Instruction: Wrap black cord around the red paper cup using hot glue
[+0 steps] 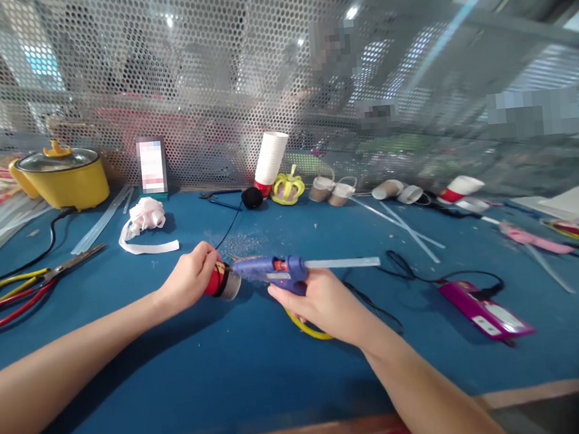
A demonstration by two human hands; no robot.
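My left hand point(191, 278) is closed round a small red cup point(217, 281) with a black band and a pale grey end. In my right hand point(323, 301) is a blue hot glue gun point(273, 268), a clear glue stick point(346, 263) jutting from its back. The gun's nozzle points left at the cup's rim, close to my left fingers; whether it touches cannot be made out. A yellow loop point(308, 326), perhaps a scissor handle, shows beneath my right hand, mostly hidden. Beyond my left hand a black yarn ball point(252, 198) trails a thread toward it.
Red-and-yellow-handled scissors point(54, 279), crumpled white ribbon point(146, 218) and a yellow electric pot point(68, 177) are on the left. Stacked paper cups point(271, 158), a yellow crown-shaped basket point(288, 187) and small buckets point(322, 186) line the mesh partition. A purple power strip point(487, 312) sits right.
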